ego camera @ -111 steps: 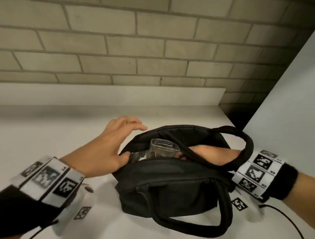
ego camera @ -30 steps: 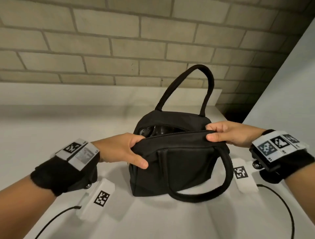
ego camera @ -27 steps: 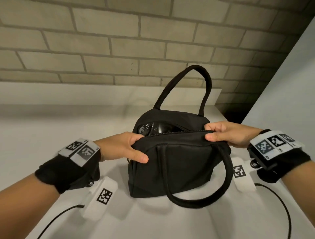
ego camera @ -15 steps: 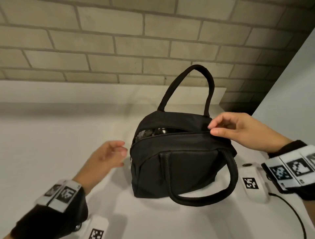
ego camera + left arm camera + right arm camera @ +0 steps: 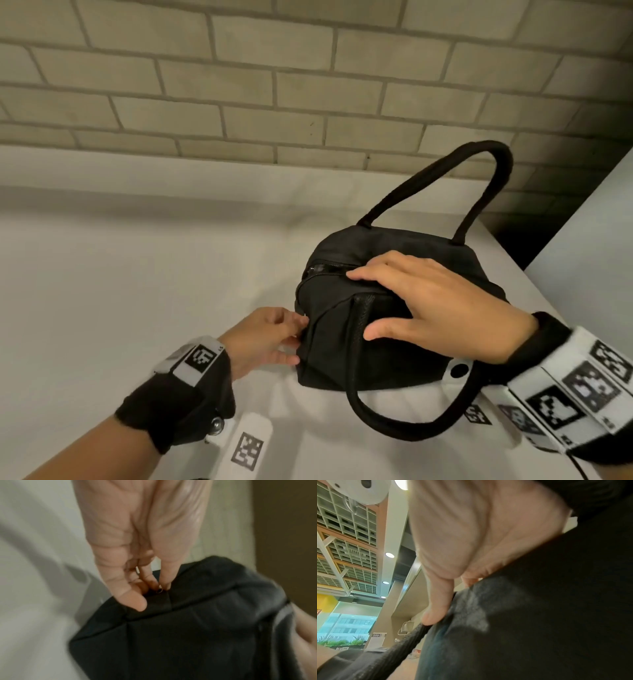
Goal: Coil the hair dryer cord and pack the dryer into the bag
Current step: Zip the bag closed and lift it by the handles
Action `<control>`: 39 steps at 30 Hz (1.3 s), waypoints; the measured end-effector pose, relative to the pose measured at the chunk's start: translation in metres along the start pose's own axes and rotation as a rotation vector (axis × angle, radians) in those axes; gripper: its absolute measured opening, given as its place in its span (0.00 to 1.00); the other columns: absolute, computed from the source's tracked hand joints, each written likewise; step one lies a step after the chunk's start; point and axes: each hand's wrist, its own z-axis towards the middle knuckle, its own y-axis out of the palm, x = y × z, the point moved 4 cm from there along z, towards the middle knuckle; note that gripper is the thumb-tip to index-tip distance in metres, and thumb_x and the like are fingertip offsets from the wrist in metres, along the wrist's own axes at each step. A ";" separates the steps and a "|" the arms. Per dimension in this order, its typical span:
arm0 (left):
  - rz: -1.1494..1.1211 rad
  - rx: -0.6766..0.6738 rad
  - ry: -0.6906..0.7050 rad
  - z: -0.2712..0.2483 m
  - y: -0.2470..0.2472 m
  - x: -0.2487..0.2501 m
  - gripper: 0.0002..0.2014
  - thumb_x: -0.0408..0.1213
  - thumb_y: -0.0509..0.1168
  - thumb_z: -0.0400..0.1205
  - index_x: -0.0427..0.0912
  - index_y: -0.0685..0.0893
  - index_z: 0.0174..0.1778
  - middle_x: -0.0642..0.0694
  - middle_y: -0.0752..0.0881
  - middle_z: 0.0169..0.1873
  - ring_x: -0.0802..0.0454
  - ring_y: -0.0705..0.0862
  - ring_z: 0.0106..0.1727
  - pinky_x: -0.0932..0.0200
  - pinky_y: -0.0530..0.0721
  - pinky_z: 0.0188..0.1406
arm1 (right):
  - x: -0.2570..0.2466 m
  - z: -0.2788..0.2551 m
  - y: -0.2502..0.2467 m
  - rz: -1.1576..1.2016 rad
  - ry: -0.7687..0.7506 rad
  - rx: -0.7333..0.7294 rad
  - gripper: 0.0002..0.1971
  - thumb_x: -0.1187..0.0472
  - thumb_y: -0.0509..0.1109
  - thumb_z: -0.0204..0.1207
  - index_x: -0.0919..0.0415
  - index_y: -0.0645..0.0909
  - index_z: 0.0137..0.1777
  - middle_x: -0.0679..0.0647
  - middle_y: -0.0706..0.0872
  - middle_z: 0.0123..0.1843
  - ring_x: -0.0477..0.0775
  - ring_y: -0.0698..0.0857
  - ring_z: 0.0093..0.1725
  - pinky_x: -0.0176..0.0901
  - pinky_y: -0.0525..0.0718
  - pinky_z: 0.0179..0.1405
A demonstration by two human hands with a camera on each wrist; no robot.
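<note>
Now that your left hand [image 5: 263,337] has dropped to pinch the zip pull [image 5: 158,591] at the bag [image 5: 383,342] end, your right hand [image 5: 428,305] lies flat, fingers spread, across its top. With the dryer hidden inside, centre right of the frame, only zipping looks left.

The bag [image 5: 394,329] is seated on the counter [image 5: 137,274], toward its right end, before the brick wall [image 5: 239,85]. A low ledge [image 5: 137,171] is set between counter and wall, behind the bag. A side panel [image 5: 589,219] is positioned to the right of the bag. One handle [image 5: 479,161] is raised above the bag's far side; the other handle [image 5: 404,421] is laid on the counter at the near side. The right hand [image 5: 428,305] is placed over the bag's top and near face. The left hand [image 5: 263,335] is positioned at the bag's left end, where a small zipper pull [image 5: 158,591] is pinched between its fingertips.
</note>
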 end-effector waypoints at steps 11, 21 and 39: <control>0.010 -0.118 -0.087 0.005 0.002 0.017 0.10 0.31 0.56 0.79 0.43 0.78 0.34 0.48 0.76 0.32 0.56 0.74 0.30 0.66 0.77 0.25 | 0.002 0.007 -0.001 0.043 0.040 -0.027 0.41 0.24 0.43 0.57 0.37 0.61 0.71 0.35 0.75 0.61 0.40 0.68 0.65 0.40 0.52 0.69; 0.487 0.084 0.132 -0.042 -0.023 0.104 0.11 0.40 0.62 0.71 0.44 0.78 0.22 0.50 0.72 0.20 0.56 0.69 0.24 0.69 0.66 0.15 | -0.004 0.023 0.000 -0.024 0.030 -0.091 0.25 0.36 0.45 0.75 0.40 0.66 0.70 0.45 0.74 0.51 0.49 0.75 0.59 0.49 0.58 0.70; 0.619 0.160 0.276 -0.037 -0.006 0.116 0.19 0.45 0.59 0.74 0.47 0.62 0.18 0.56 0.63 0.15 0.58 0.61 0.19 0.59 0.60 0.26 | -0.034 0.068 -0.002 0.269 0.133 0.190 0.05 0.61 0.68 0.73 0.63 0.82 0.44 0.60 0.88 0.46 0.62 0.83 0.49 0.52 0.82 0.47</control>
